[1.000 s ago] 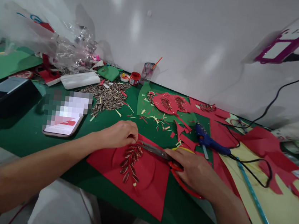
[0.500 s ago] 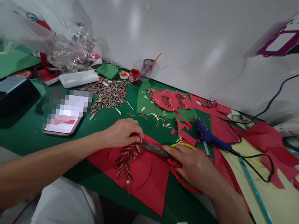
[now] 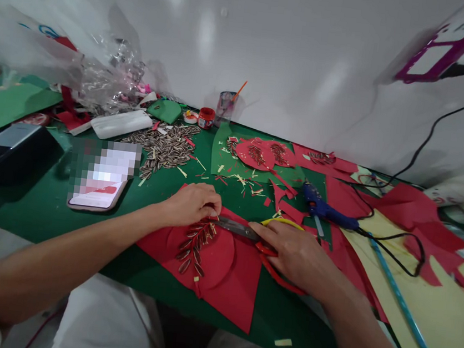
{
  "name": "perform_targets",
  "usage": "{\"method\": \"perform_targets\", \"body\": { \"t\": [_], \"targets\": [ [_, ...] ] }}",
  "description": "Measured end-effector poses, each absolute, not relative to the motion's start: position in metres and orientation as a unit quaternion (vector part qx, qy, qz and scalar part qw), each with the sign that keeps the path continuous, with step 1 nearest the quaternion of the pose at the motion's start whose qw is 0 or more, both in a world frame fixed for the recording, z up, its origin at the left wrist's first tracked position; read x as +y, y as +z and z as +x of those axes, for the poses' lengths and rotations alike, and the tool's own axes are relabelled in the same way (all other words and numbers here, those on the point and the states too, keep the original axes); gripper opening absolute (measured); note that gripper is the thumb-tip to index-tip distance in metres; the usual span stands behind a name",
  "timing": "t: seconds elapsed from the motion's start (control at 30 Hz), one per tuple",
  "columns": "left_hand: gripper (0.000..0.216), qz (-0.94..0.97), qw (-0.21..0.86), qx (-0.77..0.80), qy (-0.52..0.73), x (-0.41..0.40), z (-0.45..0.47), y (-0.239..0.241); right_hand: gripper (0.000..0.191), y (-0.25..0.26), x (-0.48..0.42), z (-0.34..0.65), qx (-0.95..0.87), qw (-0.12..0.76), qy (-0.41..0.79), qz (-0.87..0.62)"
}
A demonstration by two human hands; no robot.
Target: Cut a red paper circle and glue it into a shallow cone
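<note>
My right hand (image 3: 296, 251) grips a pair of scissors (image 3: 236, 227) with red and yellow handles, the blades pointing left. Their tips reach a cluster of striped sunflower seeds (image 3: 195, 251) fixed in a leaf-like pattern on a round red paper piece (image 3: 221, 251). Under that lies a larger sheet of red paper (image 3: 244, 287). My left hand (image 3: 195, 203) is closed in a pinch at the top of the seed cluster, right by the scissor tips. What its fingertips hold is too small to make out.
A pile of sunflower seeds (image 3: 168, 147) and a phone (image 3: 98, 192) lie to the left. Red paper pieces with seed patterns (image 3: 254, 157) rest at the back. On the right are a blue glue gun (image 3: 328, 212), its cord, a teal pencil (image 3: 401, 302) and yellow paper (image 3: 439, 337).
The scissors and my right hand have shifted very slightly left and up in the view, along with the whole scene. Both hands keep nearly the same pose.
</note>
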State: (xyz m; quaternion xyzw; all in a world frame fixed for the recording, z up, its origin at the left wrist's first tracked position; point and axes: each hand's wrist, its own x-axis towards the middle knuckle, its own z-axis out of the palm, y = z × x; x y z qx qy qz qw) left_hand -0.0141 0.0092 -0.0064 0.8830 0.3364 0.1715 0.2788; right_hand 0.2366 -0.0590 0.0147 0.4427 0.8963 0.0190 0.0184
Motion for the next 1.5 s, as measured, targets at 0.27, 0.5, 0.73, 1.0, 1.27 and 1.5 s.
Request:
{"method": "perform_targets", "body": {
  "t": [0.27,0.5,0.73,1.0,1.27,1.5],
  "targets": [
    [0.012,0.876,0.286,0.354,0.159,0.0088,-0.0124,-0.0027,0.037,0.0157,-0.0586,0.2337,0.896,0.002,0.007,0.443],
    [0.010,0.858,0.309,0.379,0.160,0.0093,-0.0123,0.0001,0.036,0.0138,-0.0570,0.2325,0.888,0.025,0.015,0.460],
    [0.010,0.858,0.309,0.379,0.159,0.0095,-0.0123,0.0002,0.036,0.0142,-0.0568,0.2332,0.890,0.006,0.003,0.455],
    [0.009,0.856,0.309,0.381,0.164,0.0091,-0.0111,0.0004,0.037,0.0155,-0.0571,0.2313,0.888,0.029,0.000,0.459],
    [0.008,0.855,0.304,0.388,0.162,0.0080,-0.0106,0.0012,0.039,0.0166,-0.0575,0.2303,0.884,0.038,-0.014,0.466],
    [0.008,0.850,0.306,0.394,0.172,0.0081,-0.0101,-0.0007,0.038,0.0155,-0.0569,0.2309,0.883,0.033,-0.004,0.469]
  ]
}}
